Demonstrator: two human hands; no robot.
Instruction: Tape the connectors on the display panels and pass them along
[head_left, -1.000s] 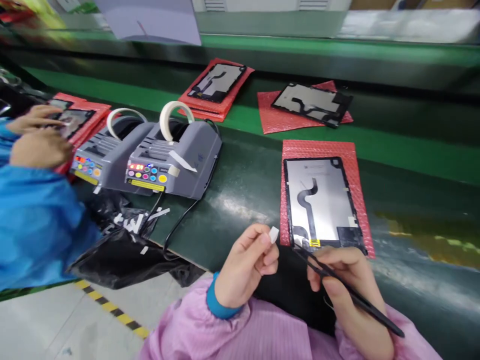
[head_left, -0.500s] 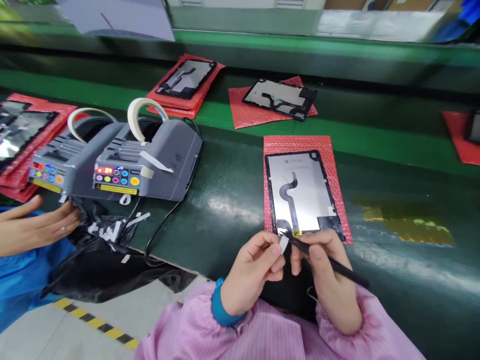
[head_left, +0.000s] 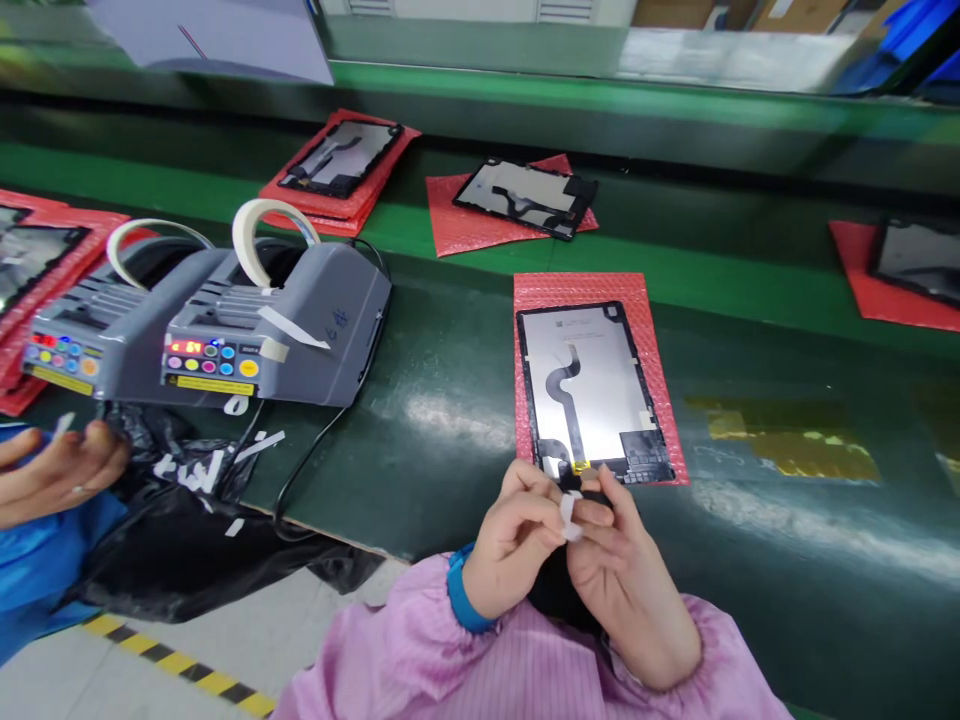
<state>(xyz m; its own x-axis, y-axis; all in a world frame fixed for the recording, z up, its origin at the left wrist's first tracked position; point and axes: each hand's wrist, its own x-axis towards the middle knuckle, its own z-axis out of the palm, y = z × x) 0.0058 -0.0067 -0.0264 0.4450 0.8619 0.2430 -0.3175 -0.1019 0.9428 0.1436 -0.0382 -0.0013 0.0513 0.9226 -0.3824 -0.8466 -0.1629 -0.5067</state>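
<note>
A tablet-sized panel (head_left: 604, 390) with a silver back, black frame and dark curved ribbon cable lies on a red bubble-wrap sheet (head_left: 577, 285). Yellow tape (head_left: 581, 467) sits at the cable's lower end. In front of the panel's near edge, my left hand (head_left: 517, 535) pinches a small white strip (head_left: 570, 518). My right hand (head_left: 626, 570) is raised beside it, palm partly showing, its fingers touching or close to the strip; whether they hold it too is unclear.
Two grey tape dispensers (head_left: 281, 320) stand left, beside a black bag (head_left: 187, 550) with white scraps. At far left is another person's hand (head_left: 67, 475) with a white piece. More panels (head_left: 525, 195) on red wrap lie behind. Amber tape strips (head_left: 795, 445) are at right.
The black tool in my right hand is no longer visible, and that hand has turned palm-up beside my left. The white strip has come away from the panel's edge. The view has shifted right.
</note>
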